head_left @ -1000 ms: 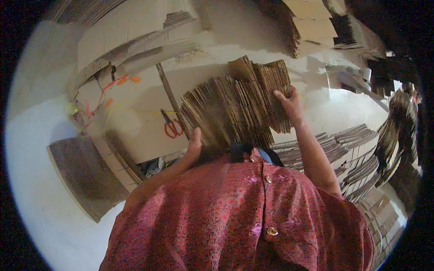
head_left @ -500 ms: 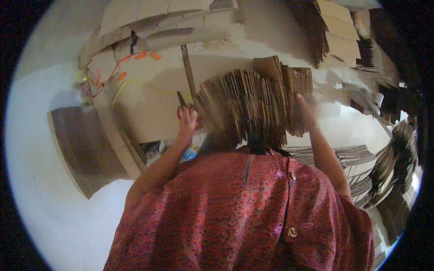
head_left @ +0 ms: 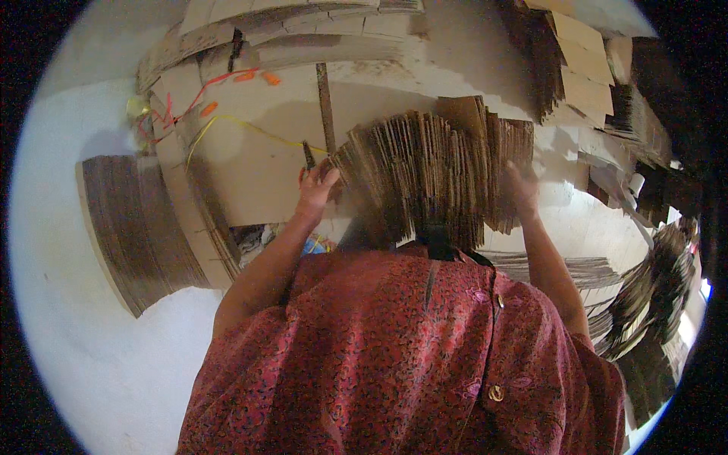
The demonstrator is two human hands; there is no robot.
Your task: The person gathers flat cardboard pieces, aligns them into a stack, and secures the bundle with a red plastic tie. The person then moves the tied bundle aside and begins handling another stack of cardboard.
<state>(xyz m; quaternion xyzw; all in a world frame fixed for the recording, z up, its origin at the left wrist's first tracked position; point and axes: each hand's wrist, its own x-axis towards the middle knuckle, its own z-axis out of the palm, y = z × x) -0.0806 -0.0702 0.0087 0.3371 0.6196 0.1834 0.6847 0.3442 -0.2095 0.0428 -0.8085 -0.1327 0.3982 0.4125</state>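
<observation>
A fanned stack of brown cardboard pieces (head_left: pixel 425 171) stands on edge in front of my chest, between my two hands. At its left end is my left hand (head_left: pixel 317 189), thumb toward the cardboard and fingers curled. Dark narrow blades, apparently scissors (head_left: pixel 308 154), stick up from this hand; their handle is hidden now. My right hand (head_left: pixel 523 189), somewhat blurred, grips the stack's right end, its fingers partly out of sight. A thin yellow strap (head_left: pixel 250 123) runs across the cardboard surface to the stack's left end.
Flat cardboard (head_left: pixel 262 163) lies beneath, with red string (head_left: pixel 201 95) and orange pieces (head_left: pixel 244 76) at its far left. Another cardboard stack (head_left: pixel 144 227) sits on the pale floor at left. More cardboard piles (head_left: pixel 580 57) stand far right, others (head_left: pixel 591 271) near right.
The view has shifted slightly, moving surroundings right and up. My left thumb has swung toward the stack, and the scissors' red handle no longer shows. The stack remains between my hands.
</observation>
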